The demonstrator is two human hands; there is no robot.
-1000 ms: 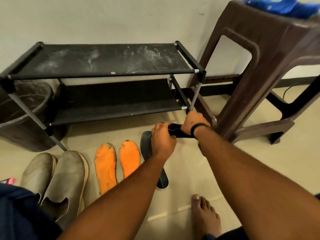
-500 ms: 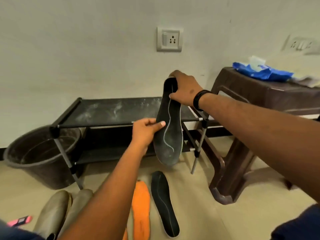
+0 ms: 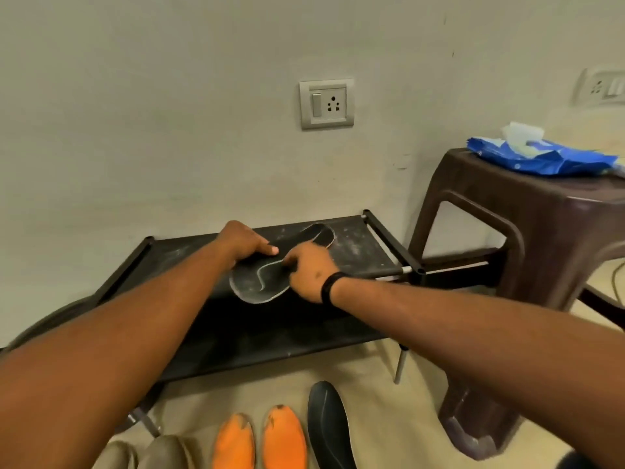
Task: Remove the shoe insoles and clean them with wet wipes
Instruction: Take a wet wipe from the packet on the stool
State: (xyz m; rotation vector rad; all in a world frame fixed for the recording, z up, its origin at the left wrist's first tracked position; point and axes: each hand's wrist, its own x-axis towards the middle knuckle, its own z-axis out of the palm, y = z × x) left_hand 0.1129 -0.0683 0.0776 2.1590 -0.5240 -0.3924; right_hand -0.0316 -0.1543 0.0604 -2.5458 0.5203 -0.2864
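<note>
A brown plastic stool (image 3: 527, 231) stands at the right, against the wall, with a blue wet-wipes pack (image 3: 544, 157) lying on its top, a white wipe sticking out. Left of the stool, a black two-tier shoe rack (image 3: 372, 252) carries a dark insole (image 3: 263, 282) lying flat across the dusty top shelf, heel end at the front edge, toe end toward the back right corner. The left hand (image 3: 245, 243) rests on the insole's left side, fingers laid fairly straight over it. The right hand (image 3: 309, 270), with a black band at its wrist, has its fingers curled onto the insole's right edge near the middle. On the floor before the rack lie a second dark insole (image 3: 329, 428), two orange insoles (image 3: 260, 441) just beside it, and a pair of grey shoes (image 3: 148, 455) at the bottom edge.
</note>
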